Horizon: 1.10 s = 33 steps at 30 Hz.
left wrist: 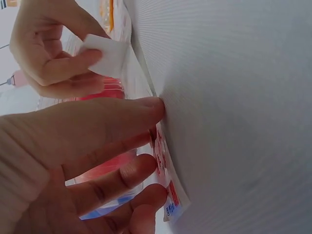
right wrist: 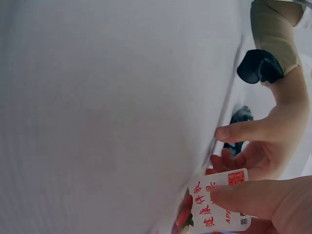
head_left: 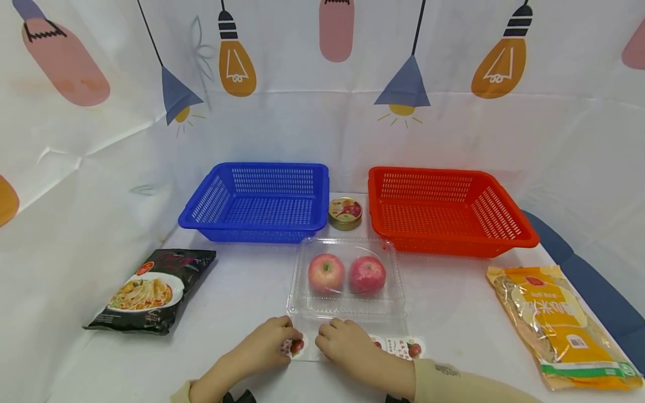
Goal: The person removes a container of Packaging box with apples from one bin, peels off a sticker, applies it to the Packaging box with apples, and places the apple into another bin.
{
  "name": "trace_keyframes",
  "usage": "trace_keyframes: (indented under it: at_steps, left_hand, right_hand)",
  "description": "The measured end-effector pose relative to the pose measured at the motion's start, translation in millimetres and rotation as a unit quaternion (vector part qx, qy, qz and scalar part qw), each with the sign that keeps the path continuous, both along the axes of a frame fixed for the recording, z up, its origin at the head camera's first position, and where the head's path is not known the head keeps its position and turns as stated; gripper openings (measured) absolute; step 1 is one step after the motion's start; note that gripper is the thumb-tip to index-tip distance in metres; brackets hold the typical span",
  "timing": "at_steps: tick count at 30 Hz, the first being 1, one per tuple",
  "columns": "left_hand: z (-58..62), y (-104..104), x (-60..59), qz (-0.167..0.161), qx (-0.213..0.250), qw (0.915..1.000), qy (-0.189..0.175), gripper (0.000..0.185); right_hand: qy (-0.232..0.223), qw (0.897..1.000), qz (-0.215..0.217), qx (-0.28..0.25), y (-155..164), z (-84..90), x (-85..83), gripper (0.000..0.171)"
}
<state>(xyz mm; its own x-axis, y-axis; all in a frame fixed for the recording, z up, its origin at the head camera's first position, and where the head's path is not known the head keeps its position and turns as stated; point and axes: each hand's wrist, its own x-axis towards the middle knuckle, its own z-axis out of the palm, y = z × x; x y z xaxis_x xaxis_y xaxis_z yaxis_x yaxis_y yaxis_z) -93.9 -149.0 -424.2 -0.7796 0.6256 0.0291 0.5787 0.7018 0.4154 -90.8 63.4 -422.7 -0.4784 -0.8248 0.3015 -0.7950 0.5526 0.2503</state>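
Observation:
My right hand [head_left: 353, 350] pinches a small white apple label [right wrist: 202, 207] with red lettering between thumb and fingers. In the left wrist view, its plain side faces the camera. My left hand [head_left: 269, 344] rests at the left end of a strip of labels [head_left: 403, 348] on the table, fingertips touching it; its thumb and fingers stand apart. Part of the strip is hidden under the hands. Just beyond them lies a clear plastic box [head_left: 347, 306] with two apples, a left one [head_left: 326, 273] and a right one [head_left: 367, 275].
Behind the box stand a blue basket [head_left: 262, 228] and a red basket [head_left: 453, 242], with a small round tin [head_left: 345, 214] between them. A black food packet [head_left: 151, 291] lies at the left, a yellow packet [head_left: 564, 324] at the right. Patterned cloth hangs behind.

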Motion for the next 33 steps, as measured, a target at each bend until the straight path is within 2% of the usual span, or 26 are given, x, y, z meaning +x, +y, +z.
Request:
trace_keyframes:
  at_steps: [4, 8, 11, 14, 20, 23, 27, 31, 33]
  left_hand:
    - [1.2, 0, 0.1, 0.004, -0.002, 1.0, -0.007, 0.036]
    - [1.7, -1, 0.1, 0.003, 0.0, 1.0, -0.007, 0.036]
    - [1.3, 0, 0.1, 0.002, -0.002, 1.0, -0.007, 0.036]
    - [0.8, 0, 0.0, 0.003, -0.006, 1.0, -0.006, 0.035]
    - [1.4, 0, 0.8, 0.002, -0.005, 1.0, -0.003, 0.035]
    - [2.5, 1, 1.9, 0.001, -0.005, 1.0, -0.002, 0.035]
    - [4.6, 1, 3.0, 0.005, -0.017, 0.9998, -0.003, 0.035]
    - [7.8, 1, 2.9, 0.005, -0.03, 0.9994, -0.015, 0.04]
    - [11.0, -1, 2.0, -0.006, -0.036, 0.9989, -0.029, 0.041]
  right_hand:
    - [0.015, 1.0, 0.008, -0.016, 6, 9.8, 1.8, 0.02]
    - [-0.009, 0.996, 0.04, -0.084, 12, 19.3, -1.5, 0.033]
    - [-0.042, 0.988, 0.062, -0.135, 16, 26.3, -5.8, 0.039]
    - [-0.077, 0.982, 0.067, -0.161, 21, 33.6, -9.5, 0.038]
    - [-0.153, 0.97, 0.038, -0.183, 30, 48.2, -15.3, 0.034]
    - [-0.208, 0.951, 0.015, -0.228, 34, 55.2, -18.7, 0.029]
    - [-0.277, 0.91, -0.039, -0.306, 41, 65.5, -25.2, 0.019]
    - [-0.307, 0.877, -0.093, -0.356, 50, 73.6, -37.5, 0.024]
    - [-0.333, 0.855, -0.116, -0.38, 54, 76.1, -44.7, 0.022]
